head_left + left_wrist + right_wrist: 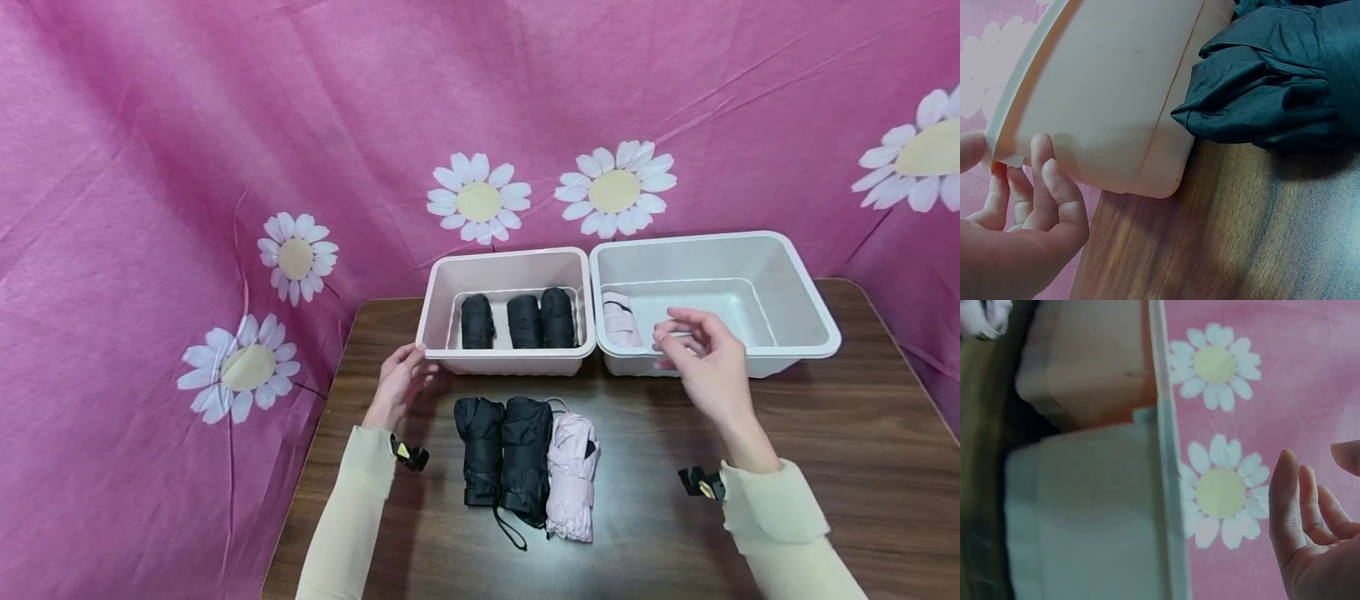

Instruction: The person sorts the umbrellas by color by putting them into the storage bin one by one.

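Note:
My left hand pinches the front left corner of the pale pink plastic bin, thumb over the rim and fingers beneath it in the left wrist view. Inside that bin lie black folded umbrellas. My right hand hovers over the front rim of the whitish bin, fingers loosely bent with nothing between them. A pale pink folded umbrella lies at the left end of the whitish bin. In front of the bins, two black folded umbrellas and a pale pink one lie side by side.
Both bins stand side by side along the back of the dark wooden table. A pink cloth printed with daisies hangs behind and to the left. One black umbrella's wrist strap trails toward the front.

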### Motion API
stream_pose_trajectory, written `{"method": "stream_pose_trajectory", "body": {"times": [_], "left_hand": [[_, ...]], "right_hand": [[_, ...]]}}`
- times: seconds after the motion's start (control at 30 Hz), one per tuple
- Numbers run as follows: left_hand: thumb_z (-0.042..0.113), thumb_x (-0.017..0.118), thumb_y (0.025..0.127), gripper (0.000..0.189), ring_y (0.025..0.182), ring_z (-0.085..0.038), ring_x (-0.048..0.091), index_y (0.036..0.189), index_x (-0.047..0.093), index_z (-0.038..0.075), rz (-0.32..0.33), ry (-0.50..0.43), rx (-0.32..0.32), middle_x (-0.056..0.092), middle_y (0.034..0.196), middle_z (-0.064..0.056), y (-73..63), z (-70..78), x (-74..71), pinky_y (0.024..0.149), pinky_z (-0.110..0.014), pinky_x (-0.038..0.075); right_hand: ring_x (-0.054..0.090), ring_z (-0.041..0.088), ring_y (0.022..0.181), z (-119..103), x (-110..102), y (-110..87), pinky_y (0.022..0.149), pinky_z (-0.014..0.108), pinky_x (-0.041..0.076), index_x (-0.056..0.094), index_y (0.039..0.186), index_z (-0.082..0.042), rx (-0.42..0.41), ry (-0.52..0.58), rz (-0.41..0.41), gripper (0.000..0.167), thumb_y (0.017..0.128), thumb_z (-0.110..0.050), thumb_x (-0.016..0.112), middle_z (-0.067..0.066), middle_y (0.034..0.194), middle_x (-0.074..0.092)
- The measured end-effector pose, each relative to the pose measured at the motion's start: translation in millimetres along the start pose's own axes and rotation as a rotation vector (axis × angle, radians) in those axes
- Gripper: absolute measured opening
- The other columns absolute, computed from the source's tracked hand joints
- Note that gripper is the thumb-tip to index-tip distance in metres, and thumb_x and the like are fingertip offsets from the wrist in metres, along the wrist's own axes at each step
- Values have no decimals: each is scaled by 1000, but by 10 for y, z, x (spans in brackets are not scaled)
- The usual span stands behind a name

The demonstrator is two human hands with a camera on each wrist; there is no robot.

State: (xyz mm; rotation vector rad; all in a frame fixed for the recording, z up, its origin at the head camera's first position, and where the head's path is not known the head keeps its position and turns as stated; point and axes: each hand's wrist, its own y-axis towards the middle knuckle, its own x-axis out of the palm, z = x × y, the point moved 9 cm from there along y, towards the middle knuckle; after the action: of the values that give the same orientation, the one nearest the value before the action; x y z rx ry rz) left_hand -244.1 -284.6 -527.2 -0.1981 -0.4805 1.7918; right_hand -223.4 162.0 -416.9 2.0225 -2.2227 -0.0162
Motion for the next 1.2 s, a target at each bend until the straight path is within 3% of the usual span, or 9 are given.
{"method": "stream_pose_trajectory", "body": {"times": [0.17, 0.37, 0.6, 0.73, 0.93, 1.2], "left_hand": [[21, 58, 97, 37, 64, -9, 65, 128, 46, 4, 6, -6, -2, 66, 80, 5, -1, -5, -9, 63, -23, 49], [22, 58, 97, 40, 65, -9, 65, 130, 46, 4, 12, -10, -8, 67, 82, 5, 3, -11, -22, 62, -22, 49], [22, 58, 97, 35, 65, -9, 65, 126, 48, 6, 20, -8, -14, 67, 82, 4, 0, -21, -28, 63, -23, 49], [23, 59, 97, 31, 65, -9, 65, 122, 50, 8, 21, -9, -21, 67, 83, 4, 1, -24, -30, 63, -23, 50], [21, 57, 97, 32, 65, -9, 65, 124, 48, 7, 12, -9, -27, 67, 81, 5, 4, -22, -26, 63, -23, 49], [22, 58, 97, 34, 65, -9, 65, 125, 47, 7, 2, -16, -20, 67, 81, 6, -5, -17, -5, 63, -23, 49]], "right_hand": [[65, 1, 74, 245, 163, -204, 61, 24, 57, 52, 125, -2, 42, -254, -86, 35, 92, -6, 62, -5, 97, 65], [66, 11, 76, 735, 384, -462, 63, 26, 55, 45, 132, 1, 158, -475, -220, 49, 93, -21, 64, 19, 114, 64], [64, 21, 88, 1168, 578, -797, 62, 27, 52, 38, 138, 3, 296, -585, -305, 64, 90, -28, 68, 23, 121, 58], [63, 22, 89, 1304, 632, -945, 72, 33, 52, 35, 139, 7, 343, -649, -314, 76, 86, -34, 71, 25, 121, 56], [56, 44, 110, 1467, 687, -1083, 97, 57, 42, 29, 140, 11, 371, -741, -318, 89, 83, -43, 71, 30, 123, 55], [42, 52, 126, 1554, 737, -1196, 103, 61, 37, 23, 141, 14, 381, -759, -328, 101, 81, -51, 71, 40, 134, 41]]}}
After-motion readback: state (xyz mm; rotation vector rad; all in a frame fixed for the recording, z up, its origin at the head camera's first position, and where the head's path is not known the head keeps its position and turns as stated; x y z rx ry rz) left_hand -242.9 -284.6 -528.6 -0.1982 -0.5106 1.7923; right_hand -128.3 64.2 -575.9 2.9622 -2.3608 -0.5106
